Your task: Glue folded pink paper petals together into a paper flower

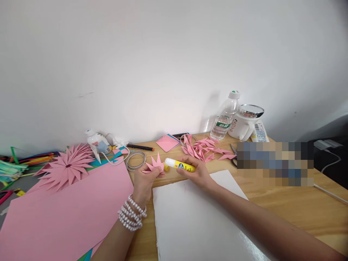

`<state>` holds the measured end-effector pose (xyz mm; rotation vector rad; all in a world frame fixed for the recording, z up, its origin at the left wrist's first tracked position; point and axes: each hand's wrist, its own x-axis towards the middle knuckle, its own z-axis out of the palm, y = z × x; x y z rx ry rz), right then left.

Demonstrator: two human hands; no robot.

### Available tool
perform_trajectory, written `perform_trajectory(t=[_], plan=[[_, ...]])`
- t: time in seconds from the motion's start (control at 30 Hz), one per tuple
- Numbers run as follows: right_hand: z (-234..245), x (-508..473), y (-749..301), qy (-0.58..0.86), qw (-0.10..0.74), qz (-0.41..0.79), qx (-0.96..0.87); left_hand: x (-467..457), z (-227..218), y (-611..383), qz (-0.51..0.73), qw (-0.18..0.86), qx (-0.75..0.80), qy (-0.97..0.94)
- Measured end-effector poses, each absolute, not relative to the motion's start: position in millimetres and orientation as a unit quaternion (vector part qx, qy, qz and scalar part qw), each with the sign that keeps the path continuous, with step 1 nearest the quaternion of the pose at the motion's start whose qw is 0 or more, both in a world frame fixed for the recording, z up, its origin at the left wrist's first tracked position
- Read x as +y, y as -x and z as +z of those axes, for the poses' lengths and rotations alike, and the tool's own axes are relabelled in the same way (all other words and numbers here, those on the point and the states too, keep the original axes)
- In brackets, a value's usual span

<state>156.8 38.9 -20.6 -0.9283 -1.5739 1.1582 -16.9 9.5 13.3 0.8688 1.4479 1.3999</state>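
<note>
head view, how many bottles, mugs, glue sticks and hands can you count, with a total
Bottles: 2, a clear bottle and a white bottle
Mug: 1
Glue stick: 1
Hands: 2, left hand and right hand
Total: 6, leaving out whatever the blurred patch hides

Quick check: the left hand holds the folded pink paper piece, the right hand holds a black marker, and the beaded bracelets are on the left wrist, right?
Not quite: the head view shows the right hand holding a yellow glue stick, not a black marker. The rest stands: left hand on the folded pink paper piece, beaded bracelets on the left wrist.
</note>
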Motion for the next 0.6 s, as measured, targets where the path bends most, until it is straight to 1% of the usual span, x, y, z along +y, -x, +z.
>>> perform_trajectory(t=[0.17,0.37,0.6], plan=[[-16.8,35.7,-156.1,0.382,0.459,0.457,-0.659,7.8,14.3,15.5,0.564,0.434,0.599,-0.368],[-19.7,36.0,-155.4,0.367,0.465,0.423,-0.686,6.5,14.4,16.1,0.553,0.415,0.589,-0.419],[-19.1,36.5,-157.3,0.366,0.470,0.408,-0.691,6.2,15.5,18.2,0.539,0.426,0.583,-0.434]])
